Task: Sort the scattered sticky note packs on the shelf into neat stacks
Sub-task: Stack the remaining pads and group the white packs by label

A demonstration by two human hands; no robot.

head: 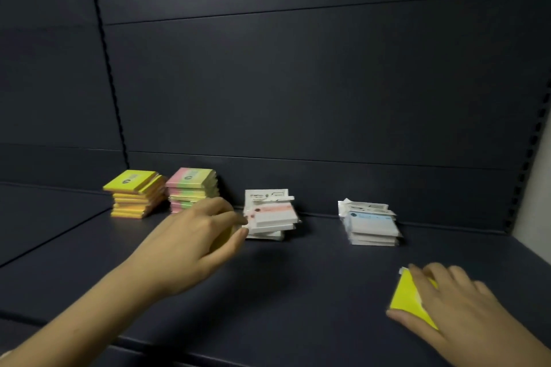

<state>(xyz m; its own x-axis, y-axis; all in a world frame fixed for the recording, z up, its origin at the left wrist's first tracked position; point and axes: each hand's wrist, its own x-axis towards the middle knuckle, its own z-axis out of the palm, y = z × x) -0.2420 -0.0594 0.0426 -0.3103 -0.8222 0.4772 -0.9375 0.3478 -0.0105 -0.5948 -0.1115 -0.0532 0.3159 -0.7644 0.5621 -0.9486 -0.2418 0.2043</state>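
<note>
Now the left hand (193,235) curls around a yellow sticky note pack (222,237), just left of the pink-labelled white stack (269,217) on the dark shelf (298,292). Near the front right, the right hand (456,304) grips another yellow pack (408,298), tilted on edge.

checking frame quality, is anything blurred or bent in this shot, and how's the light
Head view: dim, even light with soft shadows under both hands; left hand and right hand slightly motion-blurred; pack labels unreadable; wide-angle lens bows the shelf edges.
</note>
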